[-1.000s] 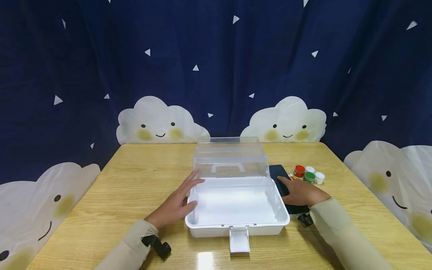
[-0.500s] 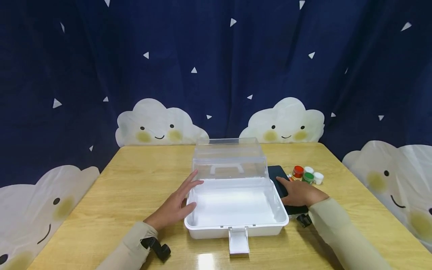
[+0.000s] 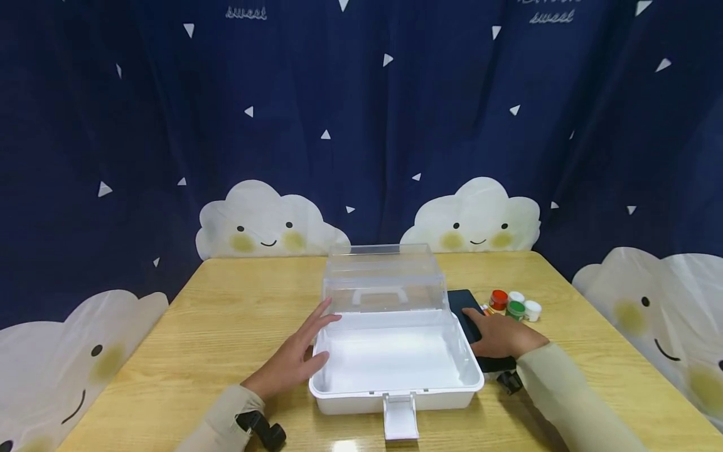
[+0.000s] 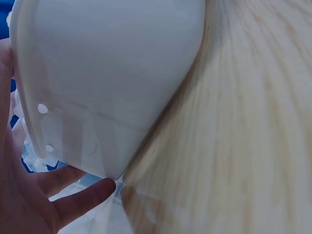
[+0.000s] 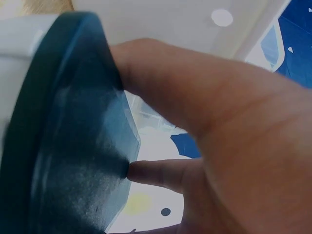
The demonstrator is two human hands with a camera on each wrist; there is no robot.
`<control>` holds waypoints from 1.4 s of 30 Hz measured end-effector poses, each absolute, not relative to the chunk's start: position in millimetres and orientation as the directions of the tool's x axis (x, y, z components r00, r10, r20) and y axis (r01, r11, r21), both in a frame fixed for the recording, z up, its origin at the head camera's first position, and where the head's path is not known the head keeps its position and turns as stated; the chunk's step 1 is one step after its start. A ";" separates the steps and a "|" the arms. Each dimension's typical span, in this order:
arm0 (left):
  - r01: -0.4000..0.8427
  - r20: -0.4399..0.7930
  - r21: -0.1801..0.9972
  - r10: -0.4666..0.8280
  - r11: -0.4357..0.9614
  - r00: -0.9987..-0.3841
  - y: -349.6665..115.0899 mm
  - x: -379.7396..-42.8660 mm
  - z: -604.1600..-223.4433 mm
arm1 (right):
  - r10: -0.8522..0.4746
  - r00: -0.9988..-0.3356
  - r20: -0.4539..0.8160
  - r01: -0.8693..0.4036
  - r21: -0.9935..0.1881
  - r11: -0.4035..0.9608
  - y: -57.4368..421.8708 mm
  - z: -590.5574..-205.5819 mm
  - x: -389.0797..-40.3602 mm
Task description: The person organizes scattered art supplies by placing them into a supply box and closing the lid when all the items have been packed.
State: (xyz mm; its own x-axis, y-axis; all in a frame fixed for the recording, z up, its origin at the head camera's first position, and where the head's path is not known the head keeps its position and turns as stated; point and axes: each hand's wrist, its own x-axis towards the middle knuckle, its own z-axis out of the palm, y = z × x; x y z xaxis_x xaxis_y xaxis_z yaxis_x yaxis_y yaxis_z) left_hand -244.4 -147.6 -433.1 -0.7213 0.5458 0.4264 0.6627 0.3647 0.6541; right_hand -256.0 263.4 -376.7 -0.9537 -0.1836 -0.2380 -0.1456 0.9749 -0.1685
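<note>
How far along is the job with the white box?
Done: the box is open, its clear lid raised. In hand: the left hand at the box's rim, the right hand touching a dark case. Perhaps remaining: packing the case and jars, all outside it.

Box (image 3: 344,406) smooth plastic; lid (image 3: 390,267) clear plastic; dark object (image 5: 83,126) smooth, faintly glossy; tabletop (image 3: 260,307) glossy wood; curtain (image 3: 294,81) cloth.

Spans the lower frame as a wooden table (image 3: 237,326), bearing a white box (image 3: 346,403) at lower centre, a dark-topped case (image 3: 462,300) and jars (image 3: 514,311) right of centre
</note>
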 end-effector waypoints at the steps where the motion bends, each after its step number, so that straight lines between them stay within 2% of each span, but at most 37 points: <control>1: 0.660 0.423 0.655 0.545 0.367 -0.724 -147.5 -244.1 -433.2 | -0.183 -0.955 -0.234 -0.145 -0.170 0.975 263.3 -376.8 -256.0; 12: 0.658 0.424 0.654 0.540 0.373 -0.727 -146.3 -244.2 -434.7 | -0.178 -0.964 -0.199 -0.147 -0.160 0.976 266.0 -375.2 -256.5; 31: 0.670 0.437 0.624 0.532 0.401 -0.725 -145.2 -250.7 -434.4 | -0.146 -0.987 -0.064 -0.135 -0.156 0.979 276.1 -371.5 -262.8; 42: 0.672 0.446 0.631 0.527 0.388 -0.723 -137.0 -236.1 -402.7 | -0.103 -0.994 -0.040 -0.094 -0.185 0.978 278.8 -366.8 -263.8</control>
State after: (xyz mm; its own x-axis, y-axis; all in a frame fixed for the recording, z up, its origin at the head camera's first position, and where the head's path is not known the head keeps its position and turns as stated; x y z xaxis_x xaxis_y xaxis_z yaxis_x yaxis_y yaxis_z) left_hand -236.1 -137.0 -402.7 -0.7235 0.5273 0.4455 0.6716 0.3882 0.6311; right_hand -263.8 278.8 -366.8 -0.9938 -0.1034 -0.0400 -0.0943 0.9781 -0.1854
